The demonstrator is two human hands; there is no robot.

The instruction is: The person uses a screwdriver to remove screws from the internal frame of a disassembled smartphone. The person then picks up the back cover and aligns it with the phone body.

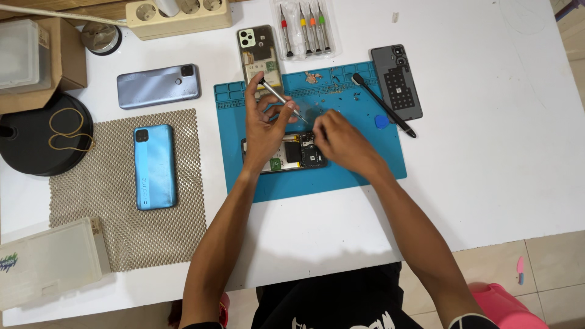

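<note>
Metal screwdriver in left fingers

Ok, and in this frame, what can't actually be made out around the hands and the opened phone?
- Head view: the opened phone is half covered by the left hand and right hand.
- The screwdriver tip is too small and blurred to tell what it touches.
- Loose bits on the blue mat are too small to identify.
- The clear box is cut by the left edge.

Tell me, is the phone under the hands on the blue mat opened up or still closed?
Opened up: the phone lies on the blue mat with its back off, battery and circuit board exposed between the left hand and right hand.
</note>
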